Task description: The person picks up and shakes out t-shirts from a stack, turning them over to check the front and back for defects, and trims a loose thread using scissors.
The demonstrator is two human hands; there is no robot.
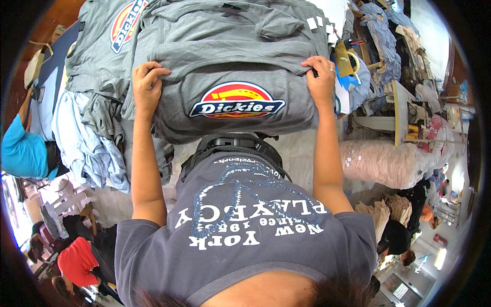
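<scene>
A grey T-shirt (296, 97) with a red, yellow and blue printed emblem on its front lies before me, its lower part hanging over the near edge of the pile. My left hand (149, 89) pinches the cloth at the left end of a curved edge above the emblem. At the right end of that same edge, my right hand (320, 82), a ring on one finger, grips the cloth between thumb and fingers. The edge spans between both hands. More grey shirts (204, 30) are layered just beyond, one with a short sleeve showing.
At left lie another grey printed shirt (97, 61) and a hanging heap of light blue cloth (87, 138). Scissors with yellow handles (355, 64) are at right, near white papers. A large wrapped pinkish bundle (383, 161) stands beyond. Other people work around, one in a red top (79, 261).
</scene>
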